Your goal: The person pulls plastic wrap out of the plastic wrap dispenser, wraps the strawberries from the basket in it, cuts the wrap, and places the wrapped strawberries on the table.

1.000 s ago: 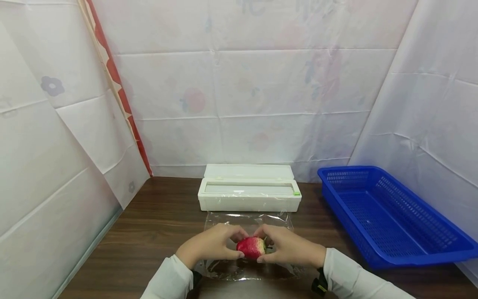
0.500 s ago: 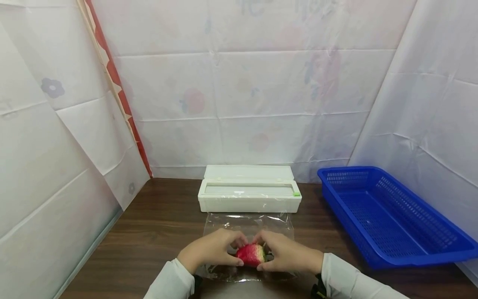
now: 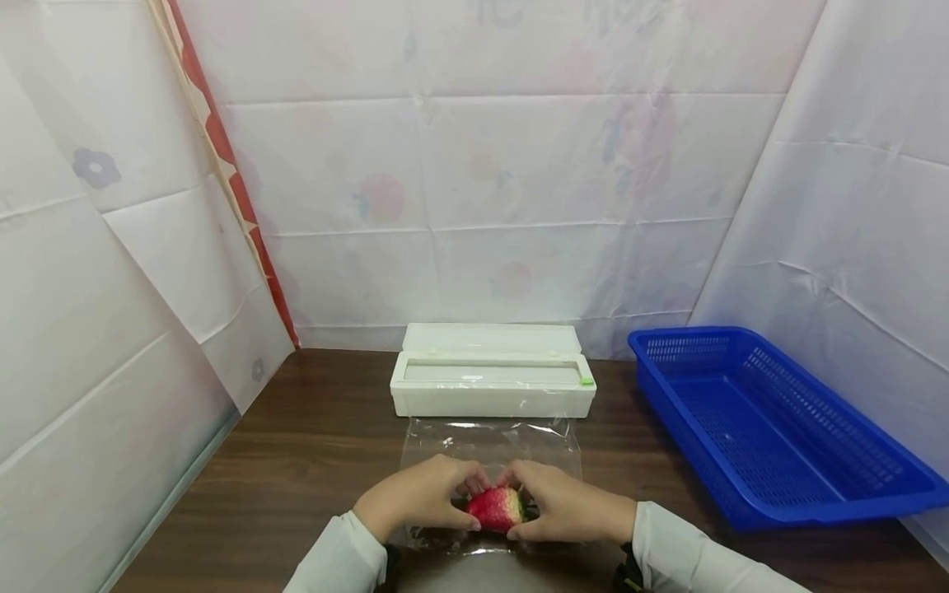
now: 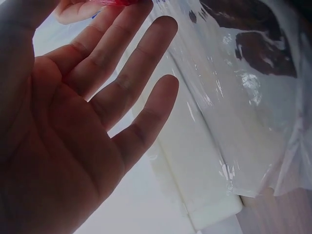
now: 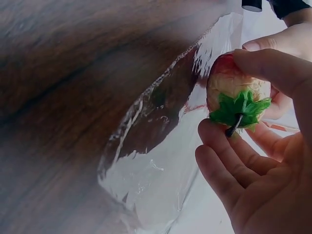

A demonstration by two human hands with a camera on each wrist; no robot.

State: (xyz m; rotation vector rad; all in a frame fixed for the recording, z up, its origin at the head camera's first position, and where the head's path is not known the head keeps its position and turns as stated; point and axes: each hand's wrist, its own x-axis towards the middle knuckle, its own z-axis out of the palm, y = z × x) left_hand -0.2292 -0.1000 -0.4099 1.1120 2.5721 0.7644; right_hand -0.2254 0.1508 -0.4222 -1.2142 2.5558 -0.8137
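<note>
A red artificial strawberry (image 3: 495,509) with a pale shoulder lies between my two hands, over a sheet of clear plastic wrap (image 3: 493,441). My left hand (image 3: 423,494) pinches its tip end between thumb and fingers; in the left wrist view only a sliver of red shows by the fingertips. My right hand (image 3: 574,500) holds the leafy end, thumb on the near side and fingers on the far side. The right wrist view shows green fabric leaves (image 5: 241,108) and a dark stem (image 5: 234,126). Beneath the fruit, the wrap is partly hidden.
Behind the wrap stands a white cling-film dispenser (image 3: 493,402), its lid (image 3: 493,338) raised; the film runs out from its front. A blue plastic basket (image 3: 730,420) sits at the right on the dark wooden table (image 3: 311,445). White sheets (image 3: 474,189) hang around the table.
Both hands have brought the strawberry slightly lower and nearer to me over the wrap. During the last half second they hold almost still, with a slight shift of the whole view.
</note>
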